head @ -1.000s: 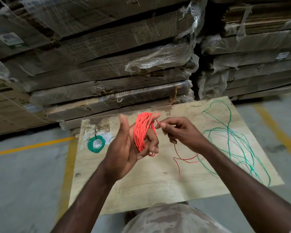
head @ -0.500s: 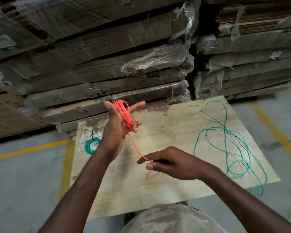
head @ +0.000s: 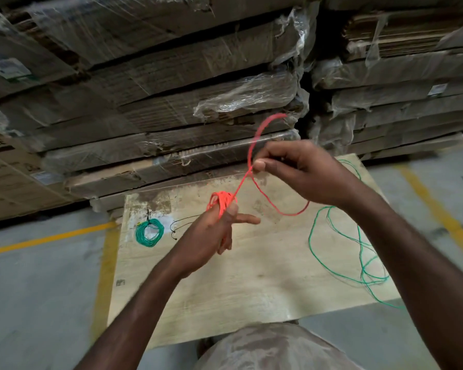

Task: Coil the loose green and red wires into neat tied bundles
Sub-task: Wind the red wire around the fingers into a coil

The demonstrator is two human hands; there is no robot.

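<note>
Left hand (head: 217,231) is raised over the board (head: 225,289), palm side-on, fingers curled w/ the red wire coil (head: 221,201) wound round them, index sticking out. Right hand (head: 297,172) sits higher & to the right, thumb and fingers pinched on the red wire's free end (head: 254,145) — strand runs taut down to the coil, rest arcs up and loops below the wrist. Tied green bundle (head: 149,233) lies at board's left; loose green wire (head: 358,249) sprawls right, partly under the right forearm. Wrapped cardboard stacks (head: 171,89) behind.
</note>
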